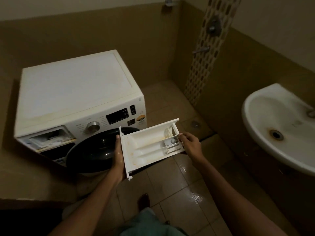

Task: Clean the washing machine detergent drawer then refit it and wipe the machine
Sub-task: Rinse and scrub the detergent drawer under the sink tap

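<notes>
The drawer (150, 147) is out of the washing machine (76, 86), held in the air in front of its dark round door (92, 150). The left hand (118, 155) holds the drawer's front end. The right hand (190, 143) pinches its back end. Yellow stains show inside the drawer, so I think the cleaning step is just starting. The slot (51, 138) in the machine is open and bare. Next, the drawer likely needs carrying to the sink (245, 106) on the right, over a wet floor (179, 193).
</notes>
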